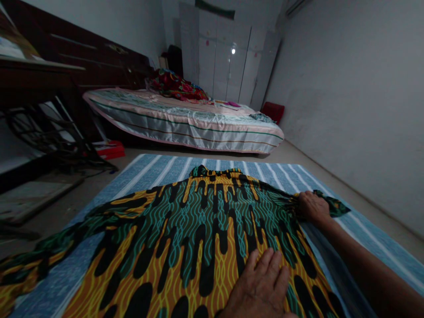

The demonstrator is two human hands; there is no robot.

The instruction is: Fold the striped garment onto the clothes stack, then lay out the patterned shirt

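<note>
A patterned garment (185, 238) in green, orange and black lies spread flat on a blue striped mat (159, 170). My left hand (261, 282) rests flat on the cloth near the bottom, fingers stretched out. My right hand (311, 206) reaches to the garment's right sleeve and is closed on the bunched fabric there. The sleeve's tip (334, 206) sticks out past that hand.
A bed (185, 121) with a striped cover stands beyond the mat, with a bright bundle of cloth (177, 86) on it. A dark table and metal frame (43, 132) stand at the left. White wardrobes (228, 62) line the back wall. A wall (357, 101) runs along the right.
</note>
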